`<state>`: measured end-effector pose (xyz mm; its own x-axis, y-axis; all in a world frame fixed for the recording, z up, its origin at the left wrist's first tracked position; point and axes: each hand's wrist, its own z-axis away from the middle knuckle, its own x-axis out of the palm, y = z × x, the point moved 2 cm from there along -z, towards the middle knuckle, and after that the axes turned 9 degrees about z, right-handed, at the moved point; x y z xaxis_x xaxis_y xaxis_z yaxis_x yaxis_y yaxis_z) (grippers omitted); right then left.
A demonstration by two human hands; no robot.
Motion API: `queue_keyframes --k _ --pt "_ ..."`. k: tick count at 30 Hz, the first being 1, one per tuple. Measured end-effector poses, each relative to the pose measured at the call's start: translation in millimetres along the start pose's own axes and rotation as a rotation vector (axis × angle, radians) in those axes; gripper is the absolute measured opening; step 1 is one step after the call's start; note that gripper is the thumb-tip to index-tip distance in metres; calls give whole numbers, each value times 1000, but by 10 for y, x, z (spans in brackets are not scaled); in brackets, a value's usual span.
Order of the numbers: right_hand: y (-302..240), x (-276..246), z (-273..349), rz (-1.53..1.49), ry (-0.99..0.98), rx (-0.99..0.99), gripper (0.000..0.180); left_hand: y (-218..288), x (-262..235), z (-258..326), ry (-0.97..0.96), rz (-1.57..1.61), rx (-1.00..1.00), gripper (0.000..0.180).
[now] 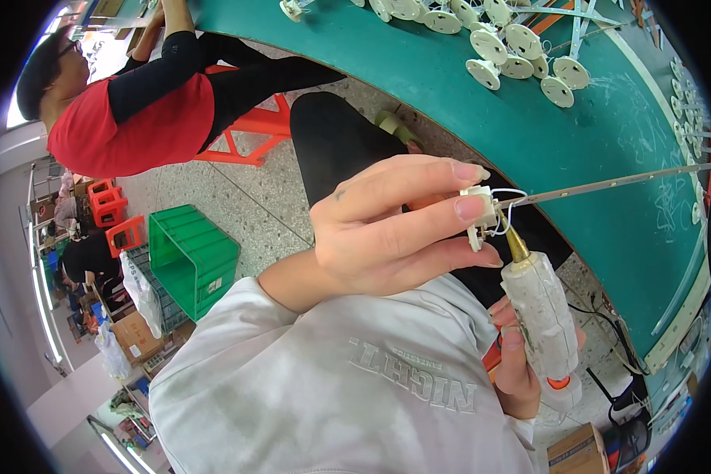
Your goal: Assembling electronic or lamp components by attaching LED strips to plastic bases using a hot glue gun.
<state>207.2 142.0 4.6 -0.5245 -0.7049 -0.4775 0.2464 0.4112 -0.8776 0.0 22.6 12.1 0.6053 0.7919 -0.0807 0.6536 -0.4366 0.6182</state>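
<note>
Brass-tipped, glue-crusted gun [541,316] at connector [480,212]

I see a green-topped counter [529,118]; below its edge, speckled terrazzo floor [253,205]; left of it a green plastic crate [193,257], farther left orange stools [110,209]; bright window light beyond.

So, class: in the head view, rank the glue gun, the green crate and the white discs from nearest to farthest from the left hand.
1. Glue gun: nozzle beside the left hand, lower right.
2. Green crate: floor, left.
3. White discs: table, top.
</note>
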Motion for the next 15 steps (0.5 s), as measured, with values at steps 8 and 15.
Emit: queue_keyframes --k 8,15 --pt "-128 -54 -114 37 -107 -54 34 25 -4 -6 0 4 -14 49" --pt "-123 -70 -128 32 -124 -112 35 43 -55 14 -220 -13 -50 67"
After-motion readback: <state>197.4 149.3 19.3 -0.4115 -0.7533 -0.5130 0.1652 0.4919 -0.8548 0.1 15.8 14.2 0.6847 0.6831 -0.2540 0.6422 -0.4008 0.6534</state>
